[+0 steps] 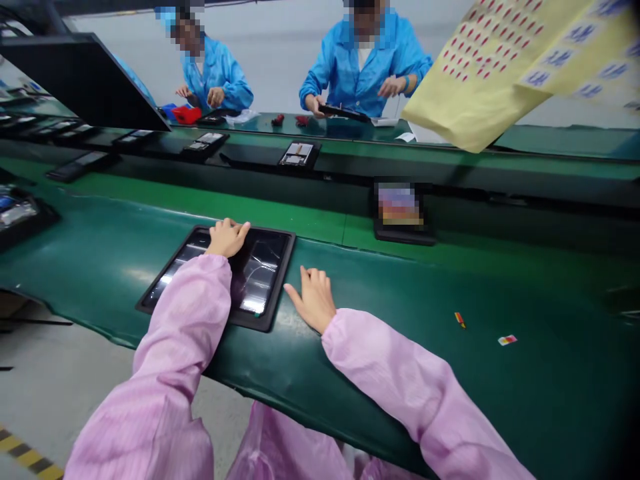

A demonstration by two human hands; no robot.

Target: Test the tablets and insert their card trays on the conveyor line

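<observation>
A tablet [263,257] with a dark, glossy screen lies face up in a black tray [273,310] at the near edge of the green bench. Over its far edge rests my left hand [227,239], thumb spread to the right and fingertips bent, partly hidden. To the right of the tray, my right hand [315,298] lies on the bench mat, holding nothing. Its thumb stands apart from the fingers and points towards the tray without reaching it.
Behind the mat runs a green conveyor [320,223] bearing a tray with a lit tablet [400,207]. Two small coloured stickers [460,321] lie at right. A yellow sheet [480,87] hangs upper right, a black panel [85,77] upper left. Two co-workers in blue [345,73] sit opposite.
</observation>
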